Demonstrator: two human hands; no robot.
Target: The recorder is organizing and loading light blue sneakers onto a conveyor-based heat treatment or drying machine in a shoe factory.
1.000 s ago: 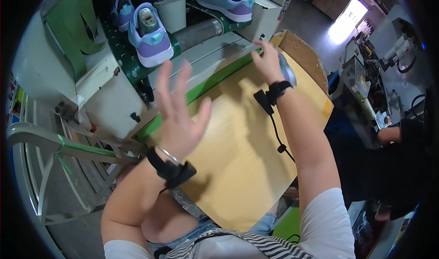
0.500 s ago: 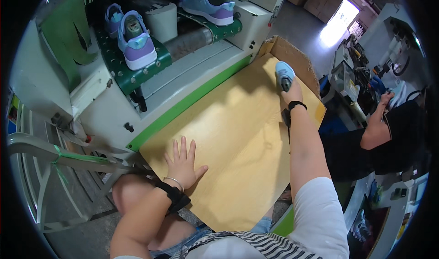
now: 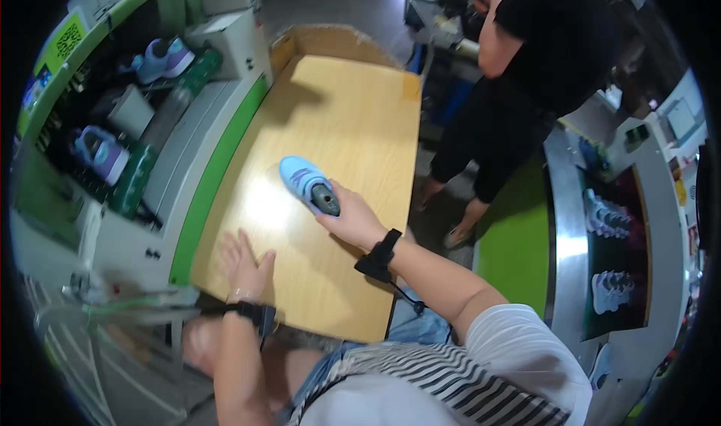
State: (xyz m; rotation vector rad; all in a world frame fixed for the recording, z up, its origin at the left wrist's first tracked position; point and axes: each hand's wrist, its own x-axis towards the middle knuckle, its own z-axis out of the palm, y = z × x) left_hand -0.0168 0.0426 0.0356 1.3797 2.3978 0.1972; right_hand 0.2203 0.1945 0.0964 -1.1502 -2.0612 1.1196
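My right hand (image 3: 353, 217) grips a light blue sneaker (image 3: 302, 176) by its heel end, over the middle of the wooden tabletop (image 3: 360, 118). A dark shoe last (image 3: 325, 199) fills the sneaker's opening, and the toe points to the far left. Whether the sole touches the wood cannot be made out. My left hand (image 3: 246, 264) is at the near left edge of the tabletop, fingers spread and slightly blurred, with nothing in it.
Left of the table, a machine's green conveyor belts (image 3: 135, 182) carry blue and purple sneakers (image 3: 101, 154). A cardboard piece (image 3: 338, 41) borders the far edge. Another person (image 3: 518, 73) stands at the right, near a second machine (image 3: 559, 223) holding several shoes (image 3: 612, 291).
The view has turned to the right. My right hand has brought the sneaker from the table's far right corner to its middle. My left hand remains open near the left edge.
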